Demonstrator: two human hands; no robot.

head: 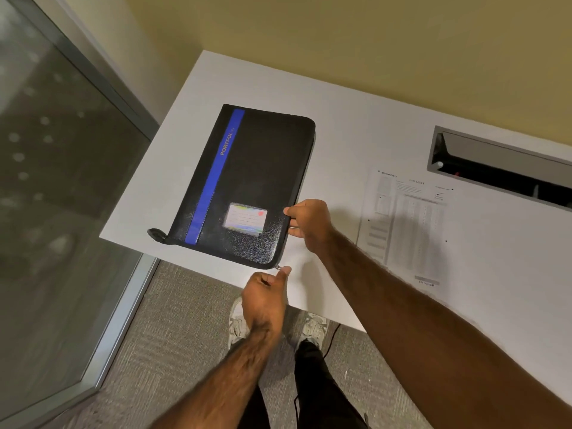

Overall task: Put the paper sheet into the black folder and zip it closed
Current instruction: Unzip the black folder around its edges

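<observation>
The black folder (247, 181) with a blue stripe and a small label window lies flat and closed-looking on the white table (340, 119), near its left corner. My left hand (266, 292) pinches the metal zipper pull (278, 267) at the folder's near right corner. Higher up on the right edge, the fingers of my right hand (308, 224) grip the folder. A printed paper sheet (405, 224) lies flat on the table to the right of the folder, apart from both hands.
A grey cable tray opening (495, 162) is sunk into the table at the back right. A glass wall with a metal frame (62, 181) stands at the left. My shoes (312, 326) and grey carpet show below the table's front edge.
</observation>
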